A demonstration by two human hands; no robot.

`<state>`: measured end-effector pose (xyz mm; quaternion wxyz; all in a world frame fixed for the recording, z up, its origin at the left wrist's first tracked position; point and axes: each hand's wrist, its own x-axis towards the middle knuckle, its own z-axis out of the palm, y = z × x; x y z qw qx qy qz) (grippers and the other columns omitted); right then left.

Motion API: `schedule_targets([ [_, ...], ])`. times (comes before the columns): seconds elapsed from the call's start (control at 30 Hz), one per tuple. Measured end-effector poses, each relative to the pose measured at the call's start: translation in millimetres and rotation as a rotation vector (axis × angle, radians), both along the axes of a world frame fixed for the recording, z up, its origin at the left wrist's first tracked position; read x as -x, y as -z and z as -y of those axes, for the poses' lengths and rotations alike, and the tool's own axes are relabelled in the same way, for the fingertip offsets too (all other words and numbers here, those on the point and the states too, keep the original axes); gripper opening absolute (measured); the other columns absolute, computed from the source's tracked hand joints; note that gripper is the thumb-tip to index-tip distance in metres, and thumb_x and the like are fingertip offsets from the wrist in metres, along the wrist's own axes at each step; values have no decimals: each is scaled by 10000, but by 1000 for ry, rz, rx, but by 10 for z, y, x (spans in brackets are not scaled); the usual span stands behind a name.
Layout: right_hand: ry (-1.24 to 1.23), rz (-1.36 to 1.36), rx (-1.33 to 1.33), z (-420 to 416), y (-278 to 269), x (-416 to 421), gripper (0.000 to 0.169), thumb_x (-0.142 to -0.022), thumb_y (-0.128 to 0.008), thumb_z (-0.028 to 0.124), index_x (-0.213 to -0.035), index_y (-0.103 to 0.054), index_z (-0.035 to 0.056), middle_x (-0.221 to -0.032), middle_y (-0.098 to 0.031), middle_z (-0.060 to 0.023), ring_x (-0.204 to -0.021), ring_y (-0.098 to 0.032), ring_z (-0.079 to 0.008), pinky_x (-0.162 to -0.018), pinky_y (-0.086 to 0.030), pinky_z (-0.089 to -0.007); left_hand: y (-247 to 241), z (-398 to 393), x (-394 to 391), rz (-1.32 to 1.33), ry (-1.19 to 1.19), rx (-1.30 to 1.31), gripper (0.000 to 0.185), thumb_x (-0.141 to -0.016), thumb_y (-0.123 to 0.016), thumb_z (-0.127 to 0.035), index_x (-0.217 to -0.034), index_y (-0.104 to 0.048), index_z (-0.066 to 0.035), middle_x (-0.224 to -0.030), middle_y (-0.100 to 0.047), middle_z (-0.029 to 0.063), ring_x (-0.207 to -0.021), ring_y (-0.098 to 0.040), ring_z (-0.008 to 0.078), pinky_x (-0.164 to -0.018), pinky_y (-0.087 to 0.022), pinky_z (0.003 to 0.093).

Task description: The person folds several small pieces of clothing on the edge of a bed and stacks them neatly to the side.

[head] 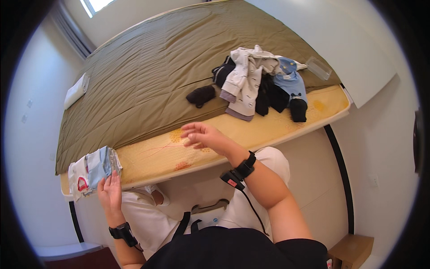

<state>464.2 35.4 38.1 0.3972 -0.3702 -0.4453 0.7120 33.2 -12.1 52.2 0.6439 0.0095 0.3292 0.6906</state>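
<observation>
My left hand (111, 192) is held palm up with its fingers apart, right by the near edge of a row of folded clothes (99, 168) in white and light blue. Whether its fingertips touch them, I cannot tell. Bent at the fingers and holding nothing, my right hand (210, 138) is over the yellow patterned mattress (161, 158). Beyond it lies a rolled black cloth item (201, 95). Farther right is a loose heap with a white printed long-sleeved top (248, 80), a light blue garment (292, 84) and several black pieces.
An olive-green quilt (144, 64) covers most of the bed. A folded white cloth (76, 91) lies at its left edge, and a clear plastic box (318, 68) at its right. A wooden stool or box (352, 248) stands at lower right. Walls rise on both sides.
</observation>
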Motion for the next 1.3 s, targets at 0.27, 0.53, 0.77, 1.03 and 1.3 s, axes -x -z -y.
schedule_targets([
  [0.27,1032,-76,-362,-214,-233,-1239,229,-930,-513,57,-1139,-599,93,-1061,-661,-15,-865,-646,-101,-691,-474,-213,14,-79,-160,-144,81,-93,604,-909,-549,-85,-1438,-270,-1,-1406,-433,176,-1246,-500,265,-1054,-432,397],
  [0.53,1467,514,-609,-415,239,-2396,223,-855,-542,32,-1061,-625,17,-1039,-659,-80,-944,-622,-190,-881,-493,-313,-27,-213,-331,-108,283,-322,334,-958,-489,-59,-1289,-531,-61,-1185,-605,54,-1007,-611,161,-857,-533,310],
  [0.77,1367,896,-595,-543,470,-2644,243,-833,-577,60,-1063,-650,35,-1049,-647,-130,-974,-613,-279,-882,-488,-376,-22,-273,-578,-117,347,-293,267,-974,-481,-67,-1226,-570,-89,-1088,-613,17,-957,-609,134,-815,-542,291],
  [1.03,1220,1400,-672,-1025,357,-3123,227,-834,-561,94,-1007,-690,23,-1109,-643,-163,-1044,-590,-355,-916,-477,-432,-44,-314,-750,-163,378,-261,252,-974,-485,-69,-1209,-573,-89,-1052,-604,18,-930,-612,128,-792,-551,280],
  [1.3,1026,1564,-164,-1273,338,-3154,293,-932,-460,172,-1171,-617,108,-1148,-618,-169,-1044,-620,-354,-859,-504,-462,55,-215,-622,-215,289,-158,243,-967,-498,-70,-1195,-574,-103,-1032,-601,12,-894,-608,117,-762,-558,279],
])
